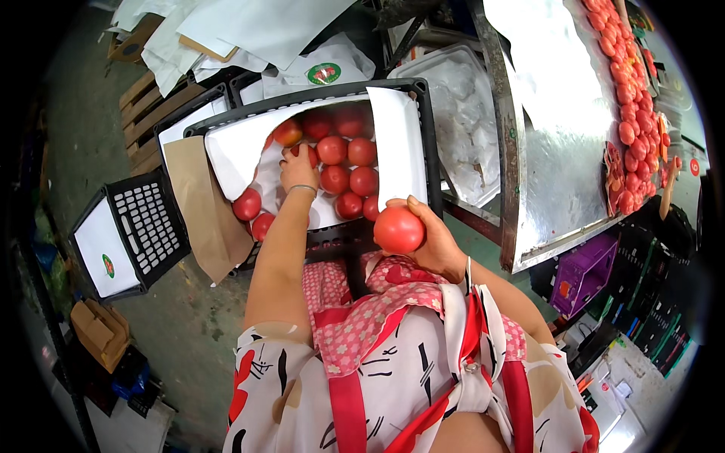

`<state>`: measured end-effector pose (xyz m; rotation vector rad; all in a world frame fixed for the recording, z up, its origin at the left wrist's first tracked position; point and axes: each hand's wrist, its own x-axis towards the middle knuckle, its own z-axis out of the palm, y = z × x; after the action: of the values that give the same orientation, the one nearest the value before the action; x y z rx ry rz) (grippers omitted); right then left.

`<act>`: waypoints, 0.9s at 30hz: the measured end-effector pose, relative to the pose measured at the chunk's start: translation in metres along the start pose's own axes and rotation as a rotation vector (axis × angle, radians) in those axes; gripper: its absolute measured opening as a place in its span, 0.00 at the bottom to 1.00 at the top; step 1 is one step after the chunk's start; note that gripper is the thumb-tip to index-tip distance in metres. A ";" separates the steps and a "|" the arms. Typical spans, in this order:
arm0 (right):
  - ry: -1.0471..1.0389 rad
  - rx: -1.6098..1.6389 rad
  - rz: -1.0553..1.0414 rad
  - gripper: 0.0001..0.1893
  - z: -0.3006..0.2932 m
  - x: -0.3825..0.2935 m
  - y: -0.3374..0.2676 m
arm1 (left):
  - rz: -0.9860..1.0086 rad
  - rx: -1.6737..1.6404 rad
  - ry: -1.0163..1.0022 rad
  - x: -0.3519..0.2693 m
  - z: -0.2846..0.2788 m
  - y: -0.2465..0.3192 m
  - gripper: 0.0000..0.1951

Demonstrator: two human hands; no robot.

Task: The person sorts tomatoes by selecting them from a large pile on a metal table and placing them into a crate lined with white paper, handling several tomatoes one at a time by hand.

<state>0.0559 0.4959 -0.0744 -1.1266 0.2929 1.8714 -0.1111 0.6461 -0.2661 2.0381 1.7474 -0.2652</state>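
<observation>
In front of me a black plastic crate [433, 153] is lined with white paper [399, 147]. Red tomatoes [334, 180] lie inside it, side by side in rough rows. My left hand [297, 171] reaches into the crate, its fingers around a tomato [310, 156] that they partly hide. Close to my body, by the crate's near right corner, my right hand [439, 246] holds a large tomato [399, 230]. Two tomatoes [247, 204] rest at the crate's near left, beside the folded liner. My left forearm covers part of the near side.
A sheet of brown paper [198, 204] hangs over the crate's left side. To the right stands a metal table [561, 187] with many tomatoes [640, 124] along its far side, near another person's arm [669, 187]. A smaller black crate [148, 218] and a wooden pallet [139, 124] are left.
</observation>
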 end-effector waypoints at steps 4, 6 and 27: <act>0.050 0.008 -0.031 0.16 -0.011 0.003 0.010 | -0.041 -0.087 -0.103 -0.012 -0.021 -0.001 0.32; 0.057 -0.023 -0.073 0.15 -0.016 0.008 0.016 | -0.117 -0.494 -0.097 -0.016 -0.009 -0.018 0.32; -0.310 -0.292 0.098 0.37 -0.009 0.011 -0.014 | -0.108 -1.175 -1.065 -0.120 -0.112 0.012 0.39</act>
<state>0.0698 0.5051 -0.0853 -1.0029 -0.1067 2.1923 -0.1371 0.5880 -0.1145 0.6839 0.8960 -0.2047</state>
